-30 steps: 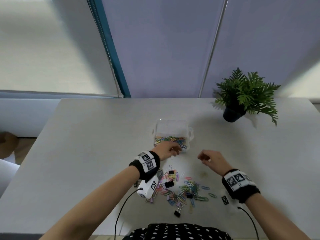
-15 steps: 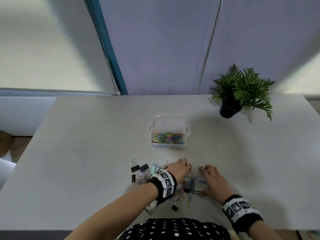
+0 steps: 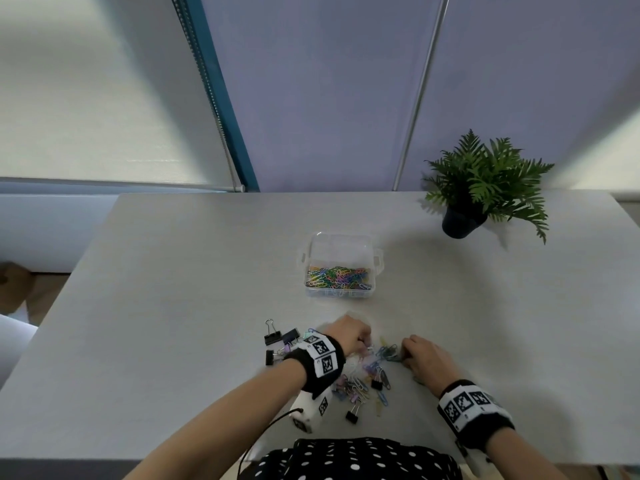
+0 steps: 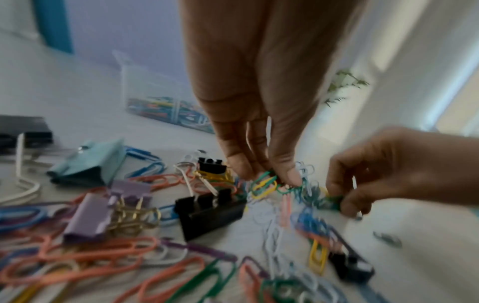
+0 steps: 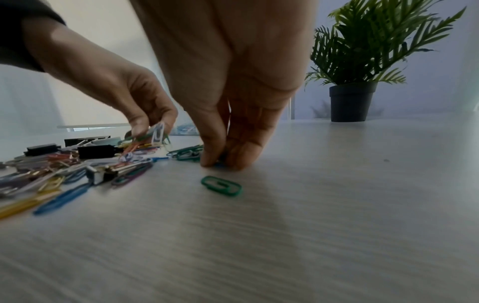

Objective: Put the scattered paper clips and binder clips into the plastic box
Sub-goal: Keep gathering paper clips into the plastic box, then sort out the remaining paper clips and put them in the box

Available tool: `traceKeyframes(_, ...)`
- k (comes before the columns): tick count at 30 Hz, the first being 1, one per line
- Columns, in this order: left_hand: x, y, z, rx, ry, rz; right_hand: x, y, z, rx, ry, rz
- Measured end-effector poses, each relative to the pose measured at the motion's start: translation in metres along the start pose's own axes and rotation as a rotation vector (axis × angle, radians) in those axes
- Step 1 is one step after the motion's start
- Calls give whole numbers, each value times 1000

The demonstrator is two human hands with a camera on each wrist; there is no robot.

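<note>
A clear plastic box (image 3: 341,251) with coloured paper clips in its near half stands mid-table. A scattered pile of paper clips (image 3: 360,382) and binder clips (image 3: 277,337) lies near the front edge. My left hand (image 3: 349,336) pinches a bunch of paper clips (image 4: 267,184) at the far side of the pile. Just right of it my right hand (image 3: 420,355) pinches green paper clips (image 5: 187,152) against the table. A single green paper clip (image 5: 221,185) lies loose in front of the right hand. Black and lilac binder clips (image 4: 210,213) sit in the pile.
A potted fern (image 3: 485,188) stands at the back right of the grey table (image 3: 173,306). A wall and a window blind rise behind the table's far edge. A white wrist device (image 3: 311,410) with a cable hangs under my left forearm.
Both hands came back from near the box down to the pile. Since half a second ago their fingers have curled from flat on the table to pinching paper clips.
</note>
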State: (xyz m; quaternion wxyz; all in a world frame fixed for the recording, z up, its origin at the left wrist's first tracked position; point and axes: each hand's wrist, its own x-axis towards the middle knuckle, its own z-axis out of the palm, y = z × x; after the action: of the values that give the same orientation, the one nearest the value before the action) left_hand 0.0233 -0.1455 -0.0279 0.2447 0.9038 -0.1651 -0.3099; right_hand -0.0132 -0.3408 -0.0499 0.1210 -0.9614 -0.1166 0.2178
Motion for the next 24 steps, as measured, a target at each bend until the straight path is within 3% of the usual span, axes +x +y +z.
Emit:
traceKeyframes(5,-1,-8,-18,-278,39,-102,-2,1,-5,70,-51,31)
traceKeyframes(12,-7,-25,-56,-460,120,-97,13,-8,-46,528,28,9)
traceKeyframes(19,10,-31,-110,-306,274,-120,68,-47,-83,688,128,-44)
traceKeyframes(24,23,-42,-126,-29,298,-171,106,-62,-85,670,170,13)
